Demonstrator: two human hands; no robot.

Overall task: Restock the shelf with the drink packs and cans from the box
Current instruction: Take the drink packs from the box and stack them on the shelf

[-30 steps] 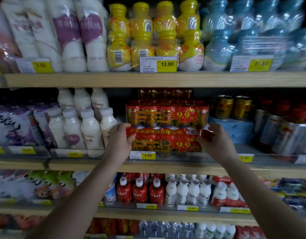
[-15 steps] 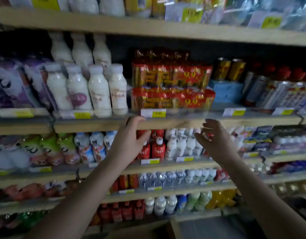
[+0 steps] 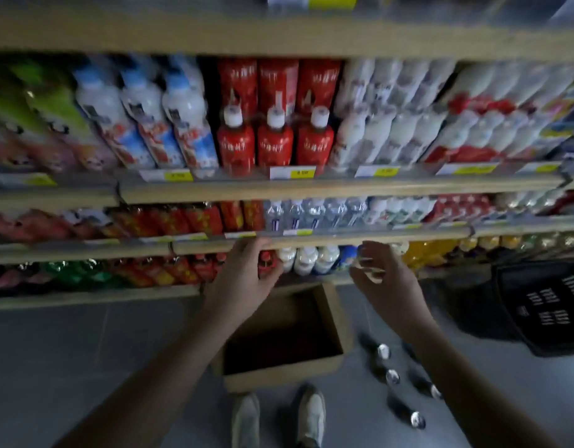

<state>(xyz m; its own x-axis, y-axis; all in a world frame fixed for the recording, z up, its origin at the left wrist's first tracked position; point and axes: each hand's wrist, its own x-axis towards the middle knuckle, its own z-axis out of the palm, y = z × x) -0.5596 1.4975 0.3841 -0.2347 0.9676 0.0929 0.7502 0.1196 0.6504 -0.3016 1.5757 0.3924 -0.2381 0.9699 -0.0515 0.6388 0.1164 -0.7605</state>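
Note:
The view is blurred by motion and points down at the lower shelves and the floor. A brown cardboard box [image 3: 335, 318] sits open on the grey floor below the shelf; its inside is dark with something reddish that I cannot make out. My left hand [image 3: 243, 279] and my right hand [image 3: 381, 279] hang above the box, in front of the lowest shelf edges, both holding nothing with fingers apart. Several dark cans [image 3: 392, 376] with silver tops stand on the floor right of the box.
Shelves of bottles fill the upper view, with red bottles [image 3: 274, 143] in the middle row. A black basket [image 3: 544, 305] sits on the floor at right. Two shoes [image 3: 279, 418] stand in front of the box.
Both hands let go of the red drink pack on the middle shelf and came down. The view swung downward from that shelf to the box and floor.

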